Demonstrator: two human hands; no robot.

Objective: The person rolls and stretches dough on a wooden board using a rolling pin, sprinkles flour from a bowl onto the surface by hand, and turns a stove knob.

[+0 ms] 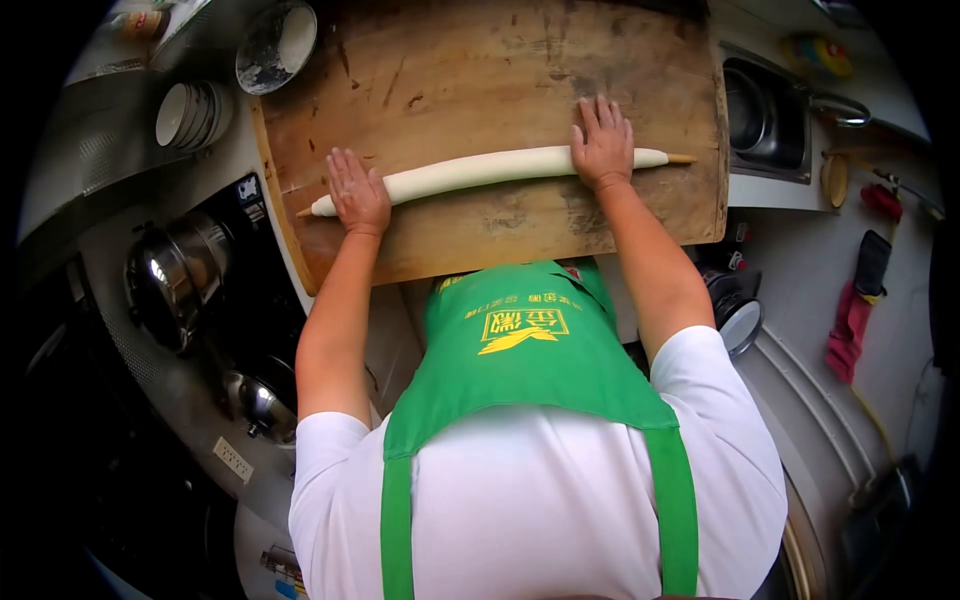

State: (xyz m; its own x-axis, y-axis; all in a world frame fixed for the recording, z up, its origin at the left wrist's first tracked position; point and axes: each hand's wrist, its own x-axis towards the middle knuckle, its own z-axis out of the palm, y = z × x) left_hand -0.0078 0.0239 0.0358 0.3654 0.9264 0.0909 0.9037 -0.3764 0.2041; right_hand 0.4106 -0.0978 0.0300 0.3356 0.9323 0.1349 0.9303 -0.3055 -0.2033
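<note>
A long rolling pin [682,158] lies across the wooden board, with a sheet of pale dough [480,174] wrapped round most of its length. Only the pin's two tapered wooden tips stick out of the dough. My left hand [358,192] rests flat on the dough near its left end, fingers stretched out and pointing away from me. On the right part of the roll lies my right hand [604,145], also flat, fingers extended and slightly spread. Neither hand is wrapped round the pin.
The wooden board [480,80] spans the counter. At its far left corner stands a metal bowl [277,47] with white powder or dough in it. Stacked bowls [187,114] sit further left. A sink [765,115] is right of the board. Metal pots [175,280] stand at lower left.
</note>
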